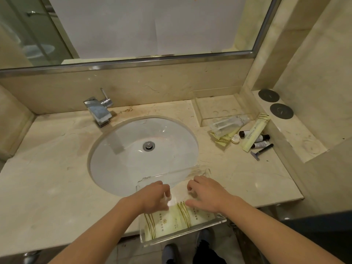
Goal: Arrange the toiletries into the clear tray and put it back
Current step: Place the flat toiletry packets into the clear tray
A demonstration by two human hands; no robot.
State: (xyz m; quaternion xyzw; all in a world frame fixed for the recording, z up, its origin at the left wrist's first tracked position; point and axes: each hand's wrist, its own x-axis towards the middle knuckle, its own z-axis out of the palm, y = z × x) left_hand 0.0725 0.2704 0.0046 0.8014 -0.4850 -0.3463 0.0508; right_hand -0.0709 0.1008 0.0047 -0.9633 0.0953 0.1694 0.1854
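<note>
Clear acrylic, the tray is sitting at the near edge of the marble counter, overhanging it toward you, with pale green packets lying inside. Your left hand and right hand are reaching into it, fingers loosely curled; whether they are gripping anything is unclear. More toiletries are lying scattered right of the white basin, below the mirror.

Beige marble counter; clear tray at front edge; scattered toiletries far right
</note>
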